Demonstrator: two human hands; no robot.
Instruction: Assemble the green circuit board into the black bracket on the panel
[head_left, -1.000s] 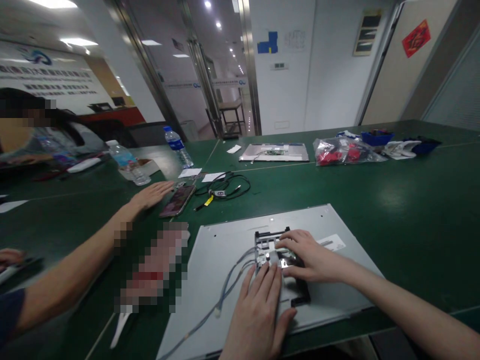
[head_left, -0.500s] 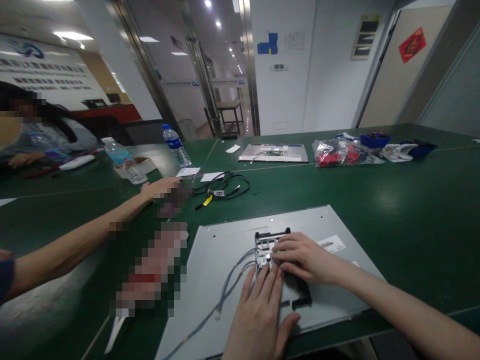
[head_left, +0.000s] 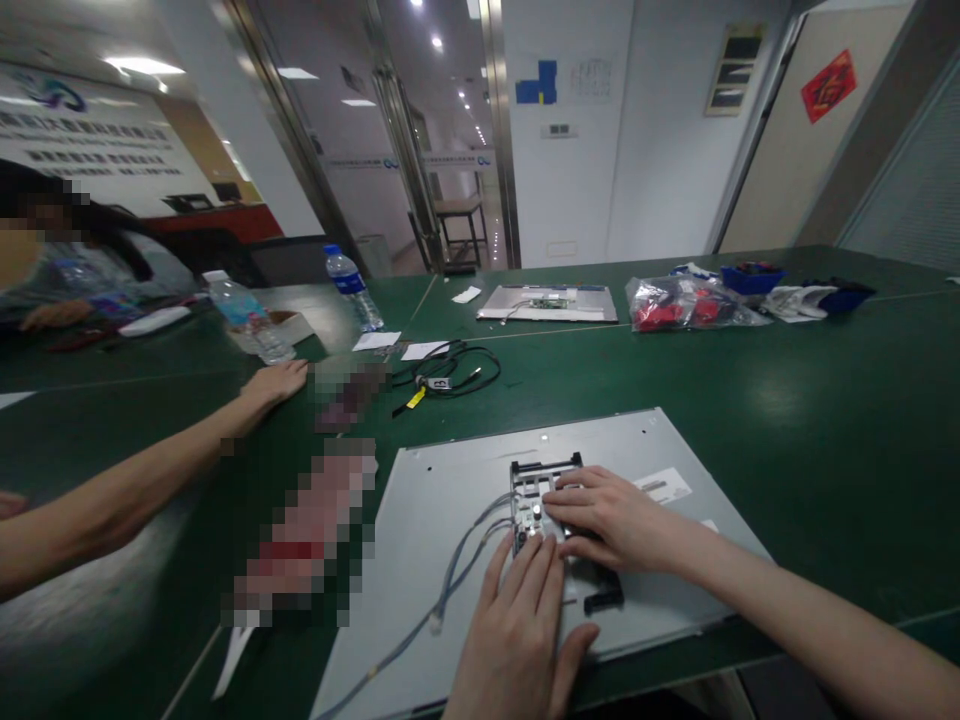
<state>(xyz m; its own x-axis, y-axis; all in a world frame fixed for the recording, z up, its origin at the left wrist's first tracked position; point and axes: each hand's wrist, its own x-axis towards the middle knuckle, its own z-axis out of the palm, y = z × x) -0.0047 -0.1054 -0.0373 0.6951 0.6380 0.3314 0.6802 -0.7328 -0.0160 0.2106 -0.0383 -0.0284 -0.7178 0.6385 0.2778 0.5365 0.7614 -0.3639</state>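
Observation:
A flat grey-white panel point(head_left: 420, 560) lies on the table before me, a black bracket point(head_left: 546, 465) with a small circuit board point(head_left: 531, 510) at its middle. My left hand point(head_left: 517, 620) rests its outstretched fingertips on the board's near end, thumb apart. From the right, my right hand point(head_left: 615, 515) lies across the board's right side, fingers extended. Both hands hide part of the board and bracket. Thin grey cables point(head_left: 450, 590) with a white connector run from the board's left side over the panel.
At left, another person's hand point(head_left: 274, 382) rests on the green table point(head_left: 825, 420) near two water bottles point(head_left: 247, 315). A coiled black cable point(head_left: 457, 375) lies beyond the panel. Farther back are a second panel point(head_left: 577, 310), a plastic bag point(head_left: 682, 307) and blue bins point(head_left: 750, 280).
The other person's hand has drawn back leftward, away from the blurred-out item by the cable. My hands have barely shifted on the board.

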